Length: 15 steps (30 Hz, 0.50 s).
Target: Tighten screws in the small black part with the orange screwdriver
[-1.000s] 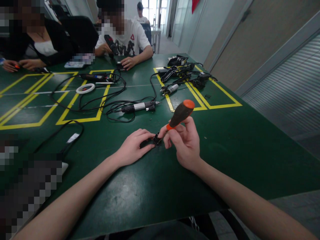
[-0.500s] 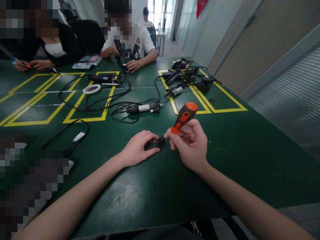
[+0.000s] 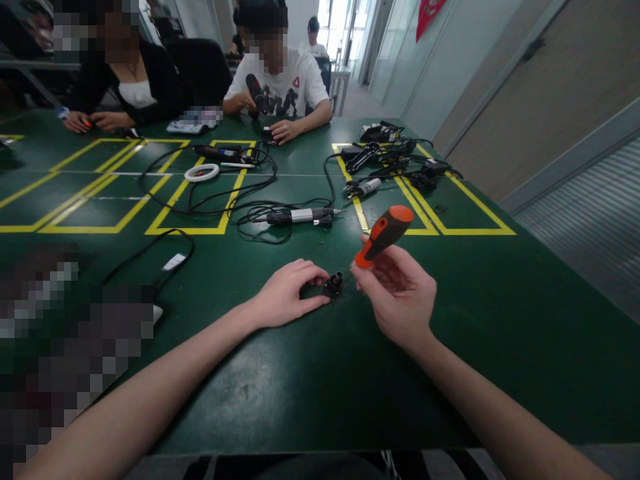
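Observation:
My left hand [image 3: 290, 293] rests on the green table, thumb and fingers closed around a small black round part [image 3: 333, 285] with a short hollow stub on top. In my right hand [image 3: 405, 290] is a screwdriver [image 3: 386, 233] with an orange and dark grey handle. Its handle tilts up to the right, and the thin shaft slants down toward the black part. Whether the tip touches the part I cannot make out. Fingers of my right hand pinch the screwdriver near the lower end of its handle.
A corded silver and black electric screwdriver [image 3: 300, 216] lies beyond my hands. Black tools and cables [image 3: 380, 157] pile up at the back right. A white ring of tape [image 3: 201, 173] sits farther left. Two people sit across the table [image 3: 240, 400], one holding a black power tool [image 3: 257, 93].
The screwdriver and my right hand have shifted slightly away from the black part, showing more of its stub. The whole view has turned a little to the left.

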Tool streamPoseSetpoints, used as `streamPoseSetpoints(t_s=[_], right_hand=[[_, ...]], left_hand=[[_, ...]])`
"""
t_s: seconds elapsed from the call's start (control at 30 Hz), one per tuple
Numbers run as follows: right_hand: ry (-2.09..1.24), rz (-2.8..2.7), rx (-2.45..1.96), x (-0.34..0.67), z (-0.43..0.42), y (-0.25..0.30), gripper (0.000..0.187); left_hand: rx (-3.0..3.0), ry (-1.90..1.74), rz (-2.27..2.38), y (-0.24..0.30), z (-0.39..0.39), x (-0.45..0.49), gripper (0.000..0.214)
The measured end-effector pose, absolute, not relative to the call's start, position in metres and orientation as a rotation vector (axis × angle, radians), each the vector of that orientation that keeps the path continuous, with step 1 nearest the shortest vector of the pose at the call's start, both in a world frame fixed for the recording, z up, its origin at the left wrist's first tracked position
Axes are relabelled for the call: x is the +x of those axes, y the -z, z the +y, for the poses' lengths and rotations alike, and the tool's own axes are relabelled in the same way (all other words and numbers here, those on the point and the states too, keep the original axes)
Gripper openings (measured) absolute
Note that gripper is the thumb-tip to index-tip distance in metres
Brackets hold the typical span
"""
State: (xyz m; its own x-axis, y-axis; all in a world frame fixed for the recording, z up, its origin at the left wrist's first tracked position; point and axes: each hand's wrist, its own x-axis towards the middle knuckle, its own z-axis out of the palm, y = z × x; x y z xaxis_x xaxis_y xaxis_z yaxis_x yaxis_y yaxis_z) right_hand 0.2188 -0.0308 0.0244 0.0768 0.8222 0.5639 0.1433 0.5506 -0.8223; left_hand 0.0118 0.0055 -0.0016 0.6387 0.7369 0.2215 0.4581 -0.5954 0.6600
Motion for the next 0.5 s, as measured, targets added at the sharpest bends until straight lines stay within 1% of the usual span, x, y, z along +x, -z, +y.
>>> streamPoseSetpoints(t_s=[0.1, 0.33, 0.5], right_hand=[[-0.596, -1.405, -0.865, 0.2187, -0.0301, -0.0203, 0.040], [-0.623, -1.404, -0.820, 0.2175, -0.0301, -0.0173, 0.045], [-0.780, -1.286, -0.849, 0.2171, -0.0271, -0.0218, 0.042]], left_hand=[[2.289, -0.652, 0.932, 0.0019, 0.0057, 0.0127, 0.023], [2.304, -0.630, 0.941, 0.0046, 0.0078, 0.0135, 0.024], [2.320, -0.623, 0.946, 0.0052, 0.0078, 0.0139, 0.024]])
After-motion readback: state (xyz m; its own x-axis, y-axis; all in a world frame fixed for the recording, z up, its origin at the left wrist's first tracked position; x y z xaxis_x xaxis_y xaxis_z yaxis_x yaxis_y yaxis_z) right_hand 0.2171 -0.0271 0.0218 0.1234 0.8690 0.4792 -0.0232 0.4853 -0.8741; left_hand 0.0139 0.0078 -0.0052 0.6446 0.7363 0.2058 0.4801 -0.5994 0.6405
